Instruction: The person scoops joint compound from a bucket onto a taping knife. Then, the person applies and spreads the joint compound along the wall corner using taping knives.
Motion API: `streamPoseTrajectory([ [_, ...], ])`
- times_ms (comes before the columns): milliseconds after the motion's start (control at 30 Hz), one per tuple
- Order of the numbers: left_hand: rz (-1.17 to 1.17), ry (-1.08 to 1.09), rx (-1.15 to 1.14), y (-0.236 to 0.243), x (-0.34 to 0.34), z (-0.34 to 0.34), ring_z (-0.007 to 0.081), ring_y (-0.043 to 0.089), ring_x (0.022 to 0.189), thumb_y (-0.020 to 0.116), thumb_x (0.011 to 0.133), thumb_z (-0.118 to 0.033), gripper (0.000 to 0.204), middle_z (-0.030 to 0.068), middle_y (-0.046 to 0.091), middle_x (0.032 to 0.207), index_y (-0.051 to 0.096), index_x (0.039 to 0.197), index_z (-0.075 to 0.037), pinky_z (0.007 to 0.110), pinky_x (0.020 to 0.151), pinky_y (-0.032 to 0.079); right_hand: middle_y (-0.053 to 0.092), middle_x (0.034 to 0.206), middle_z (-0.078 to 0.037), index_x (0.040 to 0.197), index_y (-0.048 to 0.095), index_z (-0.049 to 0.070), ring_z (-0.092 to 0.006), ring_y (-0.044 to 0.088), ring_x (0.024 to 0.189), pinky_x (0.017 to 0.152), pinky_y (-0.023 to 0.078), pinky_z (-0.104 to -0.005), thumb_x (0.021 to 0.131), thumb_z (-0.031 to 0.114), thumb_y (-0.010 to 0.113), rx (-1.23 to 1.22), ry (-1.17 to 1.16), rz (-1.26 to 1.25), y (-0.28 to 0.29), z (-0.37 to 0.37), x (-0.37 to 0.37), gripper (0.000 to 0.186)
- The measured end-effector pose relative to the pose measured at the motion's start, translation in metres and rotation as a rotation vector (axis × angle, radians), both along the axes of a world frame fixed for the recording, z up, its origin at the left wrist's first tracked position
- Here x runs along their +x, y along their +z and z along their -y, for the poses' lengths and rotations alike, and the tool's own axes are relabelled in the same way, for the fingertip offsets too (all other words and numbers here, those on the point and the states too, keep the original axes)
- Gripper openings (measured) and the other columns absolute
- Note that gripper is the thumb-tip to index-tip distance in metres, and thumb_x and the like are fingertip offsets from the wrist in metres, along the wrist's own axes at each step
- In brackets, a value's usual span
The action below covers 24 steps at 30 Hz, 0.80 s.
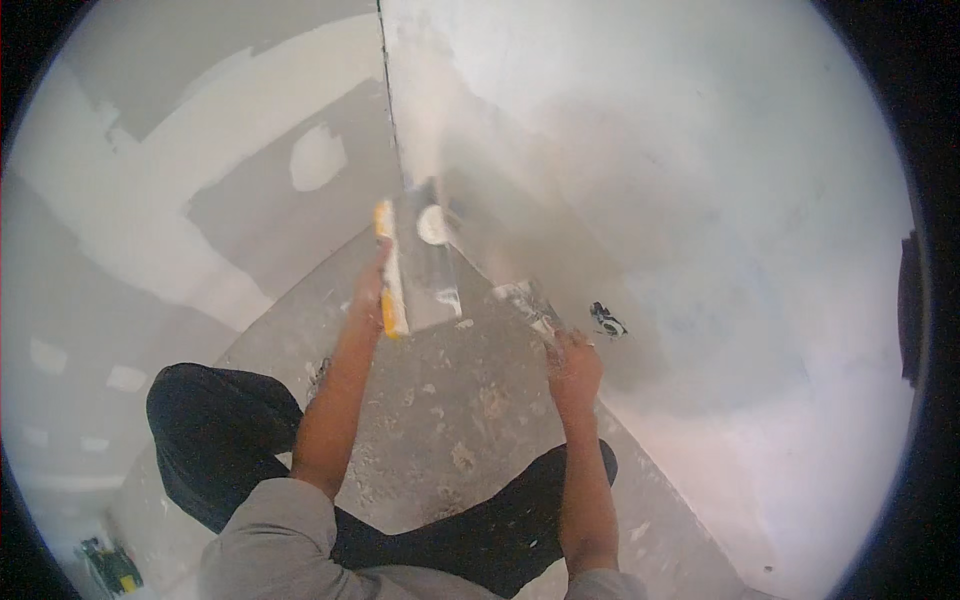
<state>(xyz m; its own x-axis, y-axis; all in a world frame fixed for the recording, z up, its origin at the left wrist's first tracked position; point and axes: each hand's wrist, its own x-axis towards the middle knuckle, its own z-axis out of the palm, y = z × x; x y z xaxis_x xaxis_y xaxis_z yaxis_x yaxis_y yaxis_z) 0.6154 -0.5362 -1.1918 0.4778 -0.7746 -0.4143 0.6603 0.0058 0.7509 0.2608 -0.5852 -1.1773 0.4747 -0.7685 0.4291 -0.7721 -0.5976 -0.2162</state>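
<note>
My left hand (372,290) is closed round the yellow-and-white back edge of a wide drywall knife (430,278). Its broad metal blade reaches to the right, close to the foot of the wall corner. A round white dab of joint compound (432,225) sits on the upper part of that blade. To the right, my right hand (575,370) grips a smaller putty knife (526,305), its blade smeared with pale compound and angled up to the left. The two blades are apart. Blur softens the edges of both tools.
Two walls meet at a dark corner line ahead. The left grey drywall (300,130) carries white compound patches; the right wall (700,250) is pale, with an electrical box opening (607,320) low down. Spattered concrete floor (450,400) lies between my bent legs. A green-and-yellow object (110,568) is lower left.
</note>
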Motion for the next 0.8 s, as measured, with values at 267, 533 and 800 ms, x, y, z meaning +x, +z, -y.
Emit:
streamPoseTrajectory([
  [267,0.001,0.078,-0.173,-0.137,0.07,0.033,0.0287,0.066,0.097,0.058,0.1,-0.026,0.035,0.0121,0.065,0.107,0.054,0.122,0.001,0.046,0.09,0.055,0.071,0.099,-0.02,0.109,0.069,0.0,-0.0324,0.07,0.09,0.081,0.052,-0.0374,0.084,0.02,0.076,0.436,-0.025,0.439,-0.011,-0.01,-0.032,0.033],
  [533,-0.141,0.179,0.072,-0.225,0.098,0.101,0.0286,0.063,0.098,0.059,0.099,-0.026,0.04,0.0137,0.058,0.12,0.049,0.126,0.001,0.046,0.085,0.055,0.071,0.088,-0.016,0.116,0.067,-0.001,-0.0193,0.066,0.074,0.072,0.051,-0.0318,0.088,0.014,0.072,0.565,-0.177,0.332,0.067,-0.066,-0.015,0.032],
  [800,0.046,0.292,0.088,-0.274,0.121,0.113,0.024,0.061,0.091,0.059,0.098,-0.023,0.041,0.0104,0.06,0.109,0.047,0.132,-0.002,0.041,0.077,0.054,0.069,0.081,-0.012,0.119,0.065,-0.002,-0.0121,0.059,0.069,0.068,0.049,-0.028,0.09,0.01,0.069,0.776,-0.298,0.361,0.085,-0.109,-0.01,0.032],
])
